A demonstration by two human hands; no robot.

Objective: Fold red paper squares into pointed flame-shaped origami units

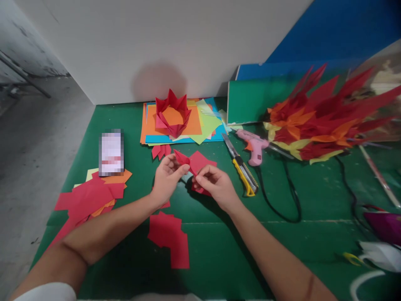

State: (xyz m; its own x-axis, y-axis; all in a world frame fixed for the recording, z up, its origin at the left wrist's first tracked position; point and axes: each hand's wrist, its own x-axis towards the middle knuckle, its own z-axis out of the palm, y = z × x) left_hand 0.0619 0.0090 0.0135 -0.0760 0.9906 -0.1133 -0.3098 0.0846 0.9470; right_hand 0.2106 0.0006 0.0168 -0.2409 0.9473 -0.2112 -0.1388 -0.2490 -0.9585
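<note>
A small folded red paper piece (pixel 181 158) is held up between my two hands over the green table. My left hand (pixel 167 175) pinches its left side between thumb and fingers. At its lower right end, my right hand (pixel 214 184) grips the same piece, fingers curled. Behind and under the hands lie red paper squares (pixel 203 159), partly covered by my fingers. Just beyond my left hand is a small cluster of folded red points (pixel 161 151). Nearer me, several red paper squares (pixel 171 238) overlap on the tabletop.
A red folded paper ring (pixel 173 125) sits on stacked coloured sheets (pixel 150 136). To the right lie a yellow box cutter (pixel 242 171), a pink glue gun (pixel 255 146) with its cord, and a red-orange paper arrangement (pixel 326 121). A phone (pixel 111 152) and red sheets (pixel 87 196) are left.
</note>
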